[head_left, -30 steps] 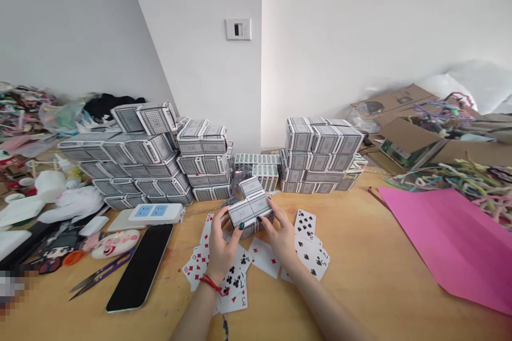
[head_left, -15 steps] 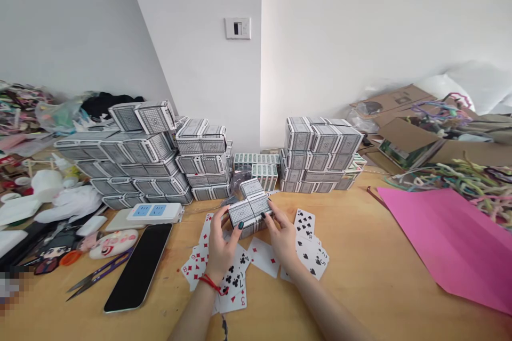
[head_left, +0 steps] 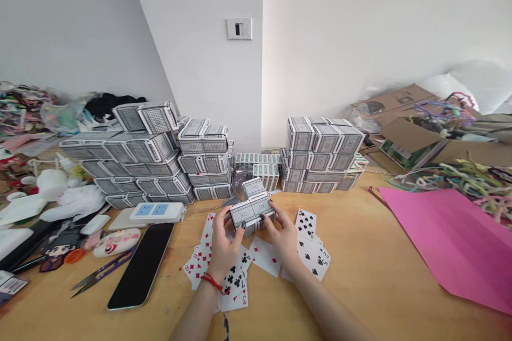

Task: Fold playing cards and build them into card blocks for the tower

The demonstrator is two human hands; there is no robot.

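Between my two hands is a block of folded playing cards [head_left: 252, 210], patterned grey backs outward, with one smaller cube of cards standing up at its far side. My left hand [head_left: 227, 242], a red cord at the wrist, grips the block's left end between thumb and fingers. On the right end, my right hand [head_left: 282, 232] is closed with thumb and fingertips. Loose face-up cards lie below: red and black ones [head_left: 236, 277] under my left hand, a diamond card [head_left: 264, 257] in the middle, and spades [head_left: 314, 253] beside my right hand.
Stacked card blocks stand at the back left [head_left: 132, 154] and back right [head_left: 324, 154], green-patterned boxes [head_left: 266, 170] between them. To the left lie a phone [head_left: 142, 266], thread snips [head_left: 104, 272] and a power strip [head_left: 156, 212]. Pink paper [head_left: 448, 240] and a cardboard box [head_left: 420, 136] are at right.
The view has shifted slightly, so everything sits a little farther right in the picture. Both hands keep their hold on the card block, which looks otherwise unchanged.
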